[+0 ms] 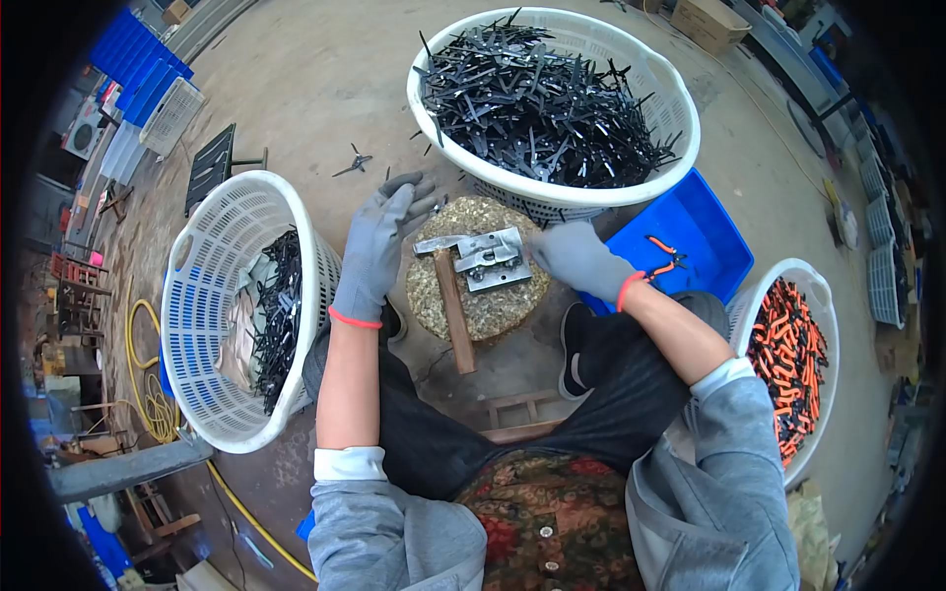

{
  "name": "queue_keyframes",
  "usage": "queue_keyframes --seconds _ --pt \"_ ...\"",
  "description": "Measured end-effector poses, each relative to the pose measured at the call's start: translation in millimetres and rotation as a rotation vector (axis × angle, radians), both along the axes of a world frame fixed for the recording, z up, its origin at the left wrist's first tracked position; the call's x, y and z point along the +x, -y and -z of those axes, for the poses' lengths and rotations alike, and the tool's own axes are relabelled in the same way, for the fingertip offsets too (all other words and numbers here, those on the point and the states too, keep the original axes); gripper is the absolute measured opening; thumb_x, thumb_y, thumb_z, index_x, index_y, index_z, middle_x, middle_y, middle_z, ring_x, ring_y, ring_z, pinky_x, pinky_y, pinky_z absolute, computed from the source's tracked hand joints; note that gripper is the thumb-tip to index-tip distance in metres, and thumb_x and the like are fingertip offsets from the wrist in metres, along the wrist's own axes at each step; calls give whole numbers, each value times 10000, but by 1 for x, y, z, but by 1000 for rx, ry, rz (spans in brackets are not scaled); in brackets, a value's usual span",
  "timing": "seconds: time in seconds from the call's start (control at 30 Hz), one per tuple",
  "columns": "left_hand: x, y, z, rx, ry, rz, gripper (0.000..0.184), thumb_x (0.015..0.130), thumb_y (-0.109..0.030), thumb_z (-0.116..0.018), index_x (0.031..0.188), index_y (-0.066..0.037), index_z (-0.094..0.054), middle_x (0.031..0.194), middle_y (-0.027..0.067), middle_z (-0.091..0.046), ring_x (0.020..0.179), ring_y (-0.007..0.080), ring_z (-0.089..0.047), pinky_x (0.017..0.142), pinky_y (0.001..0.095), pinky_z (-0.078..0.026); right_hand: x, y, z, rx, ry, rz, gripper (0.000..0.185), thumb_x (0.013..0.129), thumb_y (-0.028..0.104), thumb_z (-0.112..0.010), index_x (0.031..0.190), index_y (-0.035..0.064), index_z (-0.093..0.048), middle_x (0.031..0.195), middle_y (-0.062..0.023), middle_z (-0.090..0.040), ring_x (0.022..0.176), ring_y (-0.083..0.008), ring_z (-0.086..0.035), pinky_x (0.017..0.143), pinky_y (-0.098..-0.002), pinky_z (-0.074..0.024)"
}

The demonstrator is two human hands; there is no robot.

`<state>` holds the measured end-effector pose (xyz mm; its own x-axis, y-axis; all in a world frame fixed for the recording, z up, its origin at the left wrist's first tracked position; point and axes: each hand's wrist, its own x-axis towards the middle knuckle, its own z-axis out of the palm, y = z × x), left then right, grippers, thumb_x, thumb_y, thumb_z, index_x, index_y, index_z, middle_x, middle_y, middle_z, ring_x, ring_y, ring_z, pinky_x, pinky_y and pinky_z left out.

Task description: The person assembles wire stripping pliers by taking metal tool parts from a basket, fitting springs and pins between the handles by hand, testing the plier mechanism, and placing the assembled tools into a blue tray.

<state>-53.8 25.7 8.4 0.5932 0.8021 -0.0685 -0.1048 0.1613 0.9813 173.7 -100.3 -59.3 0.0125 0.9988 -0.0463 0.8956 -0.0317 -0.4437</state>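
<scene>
My left hand (382,236), in a grey glove with a red cuff, is raised at the left edge of a round stone block (498,320). Its fingers are stretched out, and no held thing shows. On the block lies a steel fixture (501,276). A hammer (455,320) rests beside it, its metal head at the fixture's left and its wooden handle hanging over the front edge. My right hand (581,258), gloved the same way, is at the fixture's right side. Motion smears its fingers, so any grip is hidden.
A white basket (680,163) of black metal parts stands ahead; another basket (182,325) is at left. The blue tray (724,231) at right holds orange-handled pliers (670,261). A white basket (828,345) holds orange-and-black handles. One black part (353,161) lies on the floor.
</scene>
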Motion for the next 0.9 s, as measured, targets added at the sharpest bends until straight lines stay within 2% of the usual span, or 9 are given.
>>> queue_keyframes --seconds 0.07,0.17,0.3,0.4,0.5,0.63,0.67,0.77,0.9 --pt "-3 -2 -2 0 -17 -11 479 938 -284 -470 1262 64 -416 1211 202 -526 1084 245 -552 965 346 -415 12 0 1 -175 353 -122 262 879 313 -483 883 121 -661 676 -138 -624 646 -337 -620 583 -451 -479" --pt "-4 1 -2 9 -8 -11 481 937 -284 -468 1261 68 -415 1209 207 -527 1084 248 -553 965 346 -415 15 6 -6 -75 208 -52 259 875 305 -488 854 113 -660 670 -135 -622 632 -345 -614 568 -453 -474" --pt "-4 -1 0 20 5 -7 482 939 -285 -462 1261 71 -414 1208 209 -527 1083 250 -553 964 349 -418 -2 -3 -35 316 -90 141 161 844 242 -524 876 119 -623 672 -139 -608 655 -319 -614 591 -439 -469" --pt "-6 -5 6 -6 -19 -11 481 941 -281 -459 1264 71 -411 1209 207 -525 1084 248 -552 965 352 -419 2 0 -7 -24 374 -84 176 855 221 -507 865 94 -629 691 -140 -616 668 -333 -615 590 -430 -473" --pt "-9 -7 8 -20 -7 -36 475 943 -273 -452 1265 74 -409 1209 209 -525 1088 245 -549 967 351 -417 14 5 -3 -235 373 -73 196 814 150 -488 819 61 -662 718 -161 -643 699 -332 -647 616 -420 -501" --pt "-12 -2 7 -38 -13 -12 475 948 -274 -443 1266 78 -405 1210 205 -525 1095 246 -543 965 350 -416 11 4 -10 -426 -749 82 324 903 285 -459 746 51 -619 590 -51 -579 518 -157 -553 498 -305 -432" --pt "-10 -1 9 -44 -23 -4 476 950 -275 -439 1266 80 -404 1208 204 -526 1094 247 -543 965 351 -417 10 6 -17 -427 -881 1 382 922 365 -455 724 68 -592 573 7 -528 491 -78 -461 455 -238 -362" --pt "-3 4 11 -72 -15 79 499 967 -318 -401 1262 84 -400 1212 192 -518 1085 241 -542 962 353 -417 -3 8 -46 -484 -1095 -65 342 916 345 -473 726 86 -593 582 10 -542 491 -63 -459 449 -210 -343" --pt "4 17 9 -171 126 281 543 976 -376 -357 1270 80 -377 1211 182 -509 1080 247 -541 964 363 -415 -13 3 -34 -520 -1236 -160 341 924 386 -477 805 89 -597 632 11 -554 491 -47 -438 449 -194 -336"
